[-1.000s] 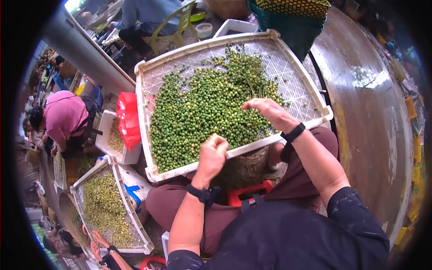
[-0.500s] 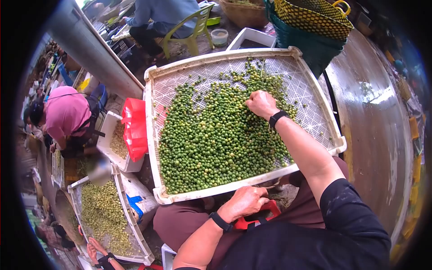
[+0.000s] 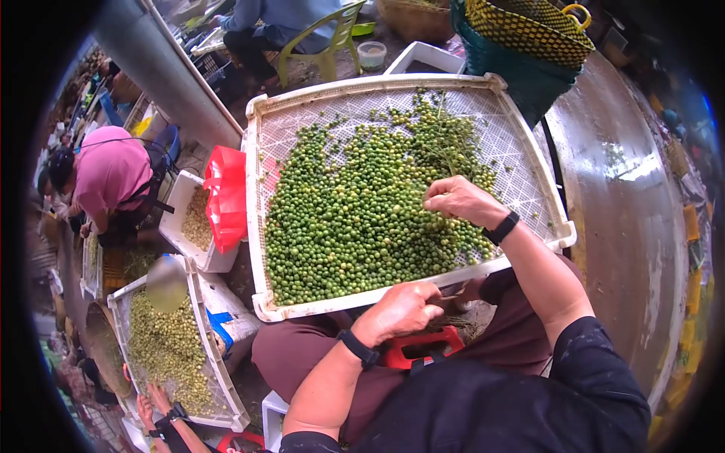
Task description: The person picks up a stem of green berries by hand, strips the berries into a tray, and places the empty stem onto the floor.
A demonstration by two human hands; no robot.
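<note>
A white mesh tray (image 3: 521,155) lies in front of me, holding a spread of small round green fruits (image 3: 347,226). Thin stalks (image 3: 451,155) lie among the fruits at the tray's far right. Over the right side of the heap is my right hand (image 3: 467,202), thumb and fingers pinched together; whatever is between them is too small to make out. My left hand (image 3: 400,311) is at the near rim of the tray, above my lap, with its fingers curled. The fingertips are partly hidden, and I cannot see what they hold.
A red bag (image 3: 225,200) and a white box (image 3: 177,219) stand left of the tray. Another person's hands (image 3: 155,404) are at a second tray (image 3: 219,362) of paler fruits. A woven basket (image 3: 529,26) is at the far right, beside a wet metal surface (image 3: 619,211).
My right hand has moved toward me and slightly right, above the fruits. My left hand stays curled near the front rim. The whole view has shifted a little.
</note>
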